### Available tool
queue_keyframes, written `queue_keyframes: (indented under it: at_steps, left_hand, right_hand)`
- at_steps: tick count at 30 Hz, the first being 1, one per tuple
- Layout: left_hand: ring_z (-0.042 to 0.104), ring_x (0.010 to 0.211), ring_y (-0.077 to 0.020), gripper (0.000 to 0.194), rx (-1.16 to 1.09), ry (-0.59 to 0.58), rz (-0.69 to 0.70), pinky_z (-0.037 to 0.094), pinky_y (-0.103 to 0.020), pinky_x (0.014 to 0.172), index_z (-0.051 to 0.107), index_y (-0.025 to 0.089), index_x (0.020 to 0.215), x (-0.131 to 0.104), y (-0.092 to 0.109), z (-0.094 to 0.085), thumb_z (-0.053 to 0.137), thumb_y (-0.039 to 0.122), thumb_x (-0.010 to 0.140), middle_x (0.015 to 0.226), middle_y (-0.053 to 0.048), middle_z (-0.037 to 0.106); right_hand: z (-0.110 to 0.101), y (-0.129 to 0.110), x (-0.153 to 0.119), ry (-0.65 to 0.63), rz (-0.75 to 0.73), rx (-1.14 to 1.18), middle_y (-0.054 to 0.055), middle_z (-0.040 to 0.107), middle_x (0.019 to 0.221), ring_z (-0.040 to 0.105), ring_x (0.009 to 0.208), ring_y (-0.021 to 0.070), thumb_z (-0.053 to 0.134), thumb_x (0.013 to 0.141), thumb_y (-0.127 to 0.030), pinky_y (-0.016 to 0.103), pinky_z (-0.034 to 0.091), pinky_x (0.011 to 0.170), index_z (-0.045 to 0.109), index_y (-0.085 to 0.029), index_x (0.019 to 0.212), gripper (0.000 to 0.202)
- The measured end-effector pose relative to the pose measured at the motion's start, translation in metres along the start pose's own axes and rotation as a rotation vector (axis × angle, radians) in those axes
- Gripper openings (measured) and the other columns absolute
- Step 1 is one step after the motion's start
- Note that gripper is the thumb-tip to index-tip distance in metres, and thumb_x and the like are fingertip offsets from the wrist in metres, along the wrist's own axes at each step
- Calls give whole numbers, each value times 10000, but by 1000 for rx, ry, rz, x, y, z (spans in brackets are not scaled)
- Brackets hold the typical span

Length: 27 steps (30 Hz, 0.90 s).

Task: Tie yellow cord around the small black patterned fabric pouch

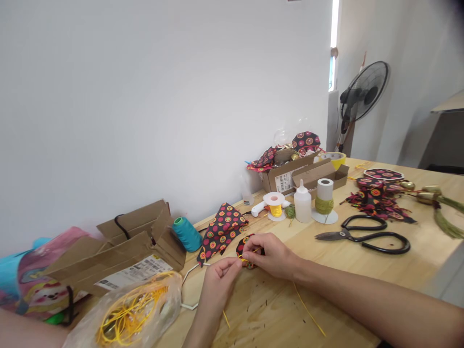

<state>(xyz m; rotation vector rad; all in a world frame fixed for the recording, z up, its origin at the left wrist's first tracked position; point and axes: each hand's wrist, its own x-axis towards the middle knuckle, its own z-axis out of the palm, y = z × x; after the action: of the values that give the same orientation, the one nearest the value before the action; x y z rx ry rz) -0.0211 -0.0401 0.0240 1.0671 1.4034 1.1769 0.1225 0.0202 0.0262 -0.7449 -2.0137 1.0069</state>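
Note:
My left hand (222, 276) pinches a thin yellow cord (309, 311) between thumb and fingertips. Close beside it, my right hand (271, 254) pinches the same cord, fingertips almost touching the left. One cord end trails on the table below my right forearm, and another shows by my left wrist. Under the right fingers is a small black piece with a red and orange pattern (240, 245), partly hidden by the hand. Just behind lies a folded piece of matching patterned fabric (224, 227). White angular frames (189, 306) lie left of my left hand.
Black-handled scissors (380, 237) lie at right, before patterned pieces with tassels (384, 200). Behind my hands stand a white squeeze bottle (302, 203), a green thread spool (324, 205) and a yellow one (275, 209). Left are a teal thread cone (186, 235), a cardboard box (123, 256) and a bag of yellow cords (134, 309).

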Motion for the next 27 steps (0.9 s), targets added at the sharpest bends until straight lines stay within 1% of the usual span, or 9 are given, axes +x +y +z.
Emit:
queue_keyframes:
  at_steps: [2, 6, 11, 14, 17, 19, 22, 25, 27]
  left_hand:
    - [183, 308, -17, 253, 7, -4, -7, 99, -172, 350, 640, 134, 623, 0, 0, 0, 657, 383, 583, 332, 111, 343]
    - [196, 320, -19, 302, 11, -23, -12, 88, -170, 358, 625, 123, 648, -1, 0, 1, 658, 413, 570, 345, 109, 347]
    - [109, 285, -20, 377, 5, -30, -37, 53, -174, 326, 596, 134, 596, -1, 2, 1, 620, 508, 554, 297, 143, 198]
    - [102, 284, -22, 410, 12, -18, -48, 49, -174, 317, 587, 133, 566, -1, 3, 2, 601, 543, 551, 300, 146, 173]
    - [107, 288, -21, 427, 30, -16, -56, 37, -177, 325, 614, 118, 587, -1, 4, 2, 607, 543, 545, 296, 140, 194]
    - [115, 296, -19, 426, 45, -19, -52, 34, -179, 333, 631, 108, 598, -1, 3, 1, 616, 530, 546, 304, 131, 223]
    - [130, 305, -16, 412, 71, -26, -33, 45, -177, 342, 651, 98, 607, 0, 2, 0, 629, 505, 551, 320, 120, 256]
    - [153, 315, -18, 393, 96, -23, -6, 83, -170, 345, 666, 96, 613, 1, 1, 1, 629, 485, 564, 329, 109, 298]
    - [230, 330, -31, 362, 110, -11, 18, 158, -162, 354, 675, 108, 621, 2, 1, 2, 627, 465, 579, 338, 93, 350]
  right_hand:
    - [0, 2, 1, 13, -11, -17, 15, 620, 667, 536, 607, 107, 513, 713, -188, 190, 409, 535, 627, -150, 707, 121]
    - [0, 4, 2, 31, -16, -18, 4, 609, 639, 511, 580, 103, 510, 725, -202, 190, 387, 511, 619, -158, 700, 120]
    - [0, 2, 2, 24, -23, -10, 7, 609, 641, 517, 580, 105, 513, 726, -196, 190, 393, 510, 617, -155, 700, 115]
    - [-2, 0, 1, 24, -28, -11, 6, 606, 640, 518, 586, 108, 522, 720, -186, 192, 394, 513, 616, -156, 691, 103]
    - [-3, -2, 0, 38, -58, -23, 5, 601, 653, 513, 599, 105, 525, 723, -173, 186, 390, 519, 615, -162, 696, 94]
    - [-4, -3, 0, 53, -106, -47, 3, 600, 665, 514, 610, 102, 527, 728, -163, 182, 391, 534, 610, -166, 700, 88]
    - [-4, -1, 0, 73, -195, -143, -2, 599, 659, 516, 625, 107, 537, 735, -169, 193, 385, 557, 602, -175, 690, 80]
    - [-5, 2, 2, 96, -262, -228, 2, 603, 658, 521, 641, 119, 536, 742, -177, 213, 378, 582, 598, -180, 683, 85]
    - [-7, 5, 4, 105, -277, -244, 9, 608, 669, 525, 657, 126, 536, 745, -189, 225, 376, 604, 597, -181, 688, 84]
